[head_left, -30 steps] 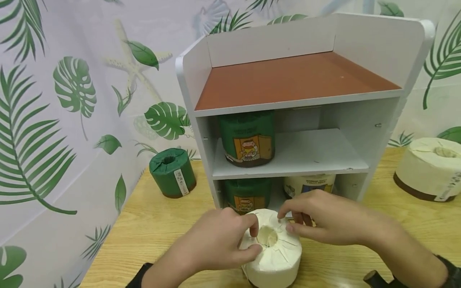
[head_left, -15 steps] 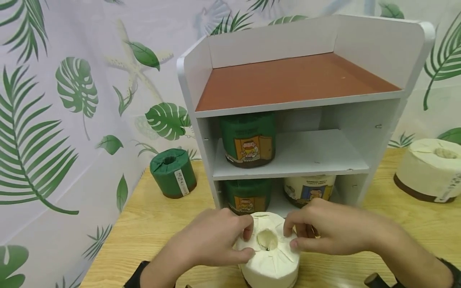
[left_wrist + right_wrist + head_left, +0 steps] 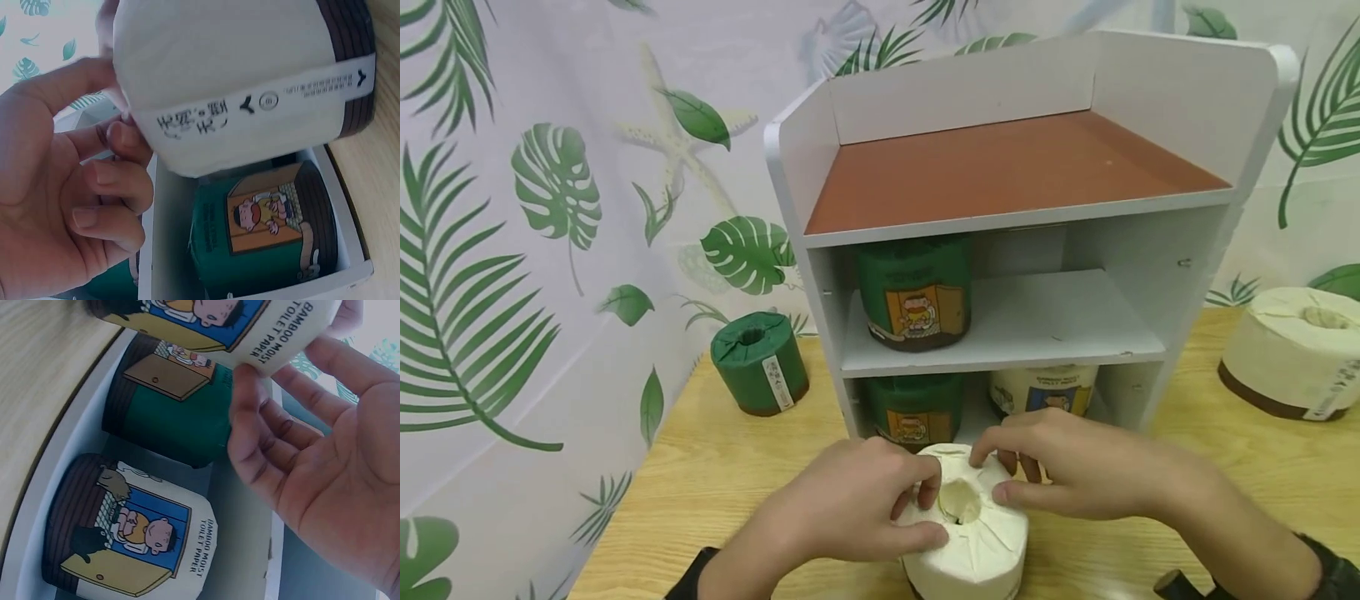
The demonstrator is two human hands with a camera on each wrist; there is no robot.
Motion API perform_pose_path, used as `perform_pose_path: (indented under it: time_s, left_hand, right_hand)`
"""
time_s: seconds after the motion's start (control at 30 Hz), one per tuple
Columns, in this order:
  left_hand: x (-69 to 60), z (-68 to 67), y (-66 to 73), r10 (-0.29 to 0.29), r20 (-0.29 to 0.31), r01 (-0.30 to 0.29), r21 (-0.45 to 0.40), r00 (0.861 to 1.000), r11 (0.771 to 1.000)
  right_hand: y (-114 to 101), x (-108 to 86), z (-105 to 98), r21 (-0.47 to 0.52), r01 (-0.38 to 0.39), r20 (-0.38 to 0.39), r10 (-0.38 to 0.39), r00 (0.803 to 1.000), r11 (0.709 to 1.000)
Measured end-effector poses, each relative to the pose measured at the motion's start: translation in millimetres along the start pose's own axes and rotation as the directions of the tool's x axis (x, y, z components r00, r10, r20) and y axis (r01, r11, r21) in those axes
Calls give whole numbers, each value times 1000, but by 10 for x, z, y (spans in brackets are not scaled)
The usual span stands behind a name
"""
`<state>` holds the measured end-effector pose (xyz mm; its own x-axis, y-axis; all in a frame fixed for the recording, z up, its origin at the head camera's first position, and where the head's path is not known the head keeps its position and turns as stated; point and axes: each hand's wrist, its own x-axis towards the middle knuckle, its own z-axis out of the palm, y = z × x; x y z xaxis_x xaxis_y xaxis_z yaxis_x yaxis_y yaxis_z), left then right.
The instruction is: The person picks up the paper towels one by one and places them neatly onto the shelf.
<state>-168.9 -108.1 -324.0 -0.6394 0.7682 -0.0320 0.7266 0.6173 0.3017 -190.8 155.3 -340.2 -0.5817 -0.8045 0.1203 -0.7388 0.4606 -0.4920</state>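
Cream toilet roll (image 3: 973, 557) sits before the shelf (image 3: 1000, 360), axis roughly upright, between left hand (image 3: 850, 500) and right hand (image 3: 1075, 462), both equally near; bent fingers touch its top; whether they grip, I cannot tell.

The table (image 3: 700, 500) is light wood with a visible grain. A white shelf (image 3: 1187, 275) stands on it, set toward the far edge. Near the table's far left corner, beside the shelf's left side, stands a green roll (image 3: 758, 362); past the shelf's right side, also toward the far edge, stands a cream roll (image 3: 1285, 358). The shelf's middle board (image 3: 1052, 308) bears a second green roll (image 3: 880, 283) at its left end, close to its front edge. The bottom level holds a third green roll (image 3: 917, 392) at left and a second cream roll (image 3: 1015, 387) toward the right. A front roll (image 3: 973, 567) is over the table before the shelf; contact with the wood is hidden.
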Motion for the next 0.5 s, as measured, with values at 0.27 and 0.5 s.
perform_pose_path:
  time_s: [0.27,0.5]
  left_hand:
    - [21,25,79,-56,-25,58,109,998,992]
    - [-44,-27,26,-96,-87,105,112,992,988]
  right_hand:
    - [-1,-11,-11,-6,50,-13,-50,999,999]
    - [-38,-54,-35,-49,69,-39,-71,997,996]
